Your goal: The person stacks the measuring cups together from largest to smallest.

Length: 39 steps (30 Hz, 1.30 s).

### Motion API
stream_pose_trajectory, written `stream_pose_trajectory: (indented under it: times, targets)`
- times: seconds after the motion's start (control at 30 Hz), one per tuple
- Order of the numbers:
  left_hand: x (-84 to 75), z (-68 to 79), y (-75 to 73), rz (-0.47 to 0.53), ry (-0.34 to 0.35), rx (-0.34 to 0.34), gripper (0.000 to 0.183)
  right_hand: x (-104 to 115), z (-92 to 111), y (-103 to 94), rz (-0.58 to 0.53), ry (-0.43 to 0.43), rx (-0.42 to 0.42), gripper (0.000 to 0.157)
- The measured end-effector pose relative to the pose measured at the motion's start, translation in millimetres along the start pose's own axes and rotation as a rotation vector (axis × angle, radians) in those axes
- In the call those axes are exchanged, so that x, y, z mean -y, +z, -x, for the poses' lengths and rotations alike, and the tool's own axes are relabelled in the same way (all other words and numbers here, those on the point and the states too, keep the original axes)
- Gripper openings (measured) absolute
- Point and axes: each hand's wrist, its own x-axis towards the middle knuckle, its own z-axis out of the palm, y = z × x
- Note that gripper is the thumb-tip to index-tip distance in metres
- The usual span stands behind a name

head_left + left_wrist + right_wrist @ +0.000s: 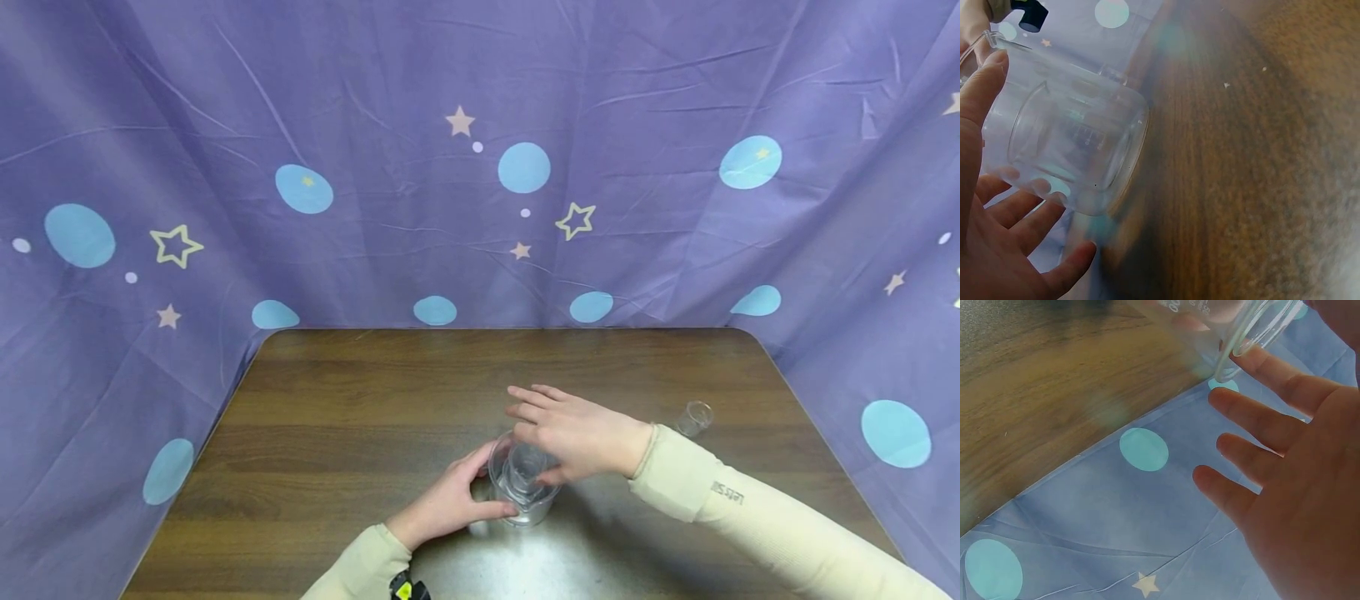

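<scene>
A large clear glass beaker [534,514] stands upright on the table. My left hand [453,502] holds its side, thumb and fingers spread around the wall. Inside it sits a smaller beaker [1079,134] with faint printed marks, seen through the glass in the left wrist view. Over the mouth, my right hand [581,435] pinches a small glass beaker [527,461] between thumb and index finger. Its other fingers [1254,419] stretch out loosely. Clear glass overlaps here, so the small beaker's lower end is hard to make out.
Another small glass beaker [696,417] stands on the right of the wooden table [360,400], beyond my right wrist. A purple curtain [390,167] with stars and blue dots hangs behind and at both sides.
</scene>
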Motion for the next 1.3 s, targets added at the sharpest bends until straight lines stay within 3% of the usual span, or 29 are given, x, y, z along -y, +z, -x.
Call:
stream_pose_trajectory:
  times: [0.43,1.3]
  targets:
    - [2.7,-2.0,0.1,0.028,0.046,0.003,0.088,1.1,-3.6,6.4,0.039,-0.007,-0.006,0.058]
    - [2.6,-0.1,0.1,0.024,0.038,0.007,0.089,6.3,-8.6,16.6,0.115,-0.019,-0.036,0.057]
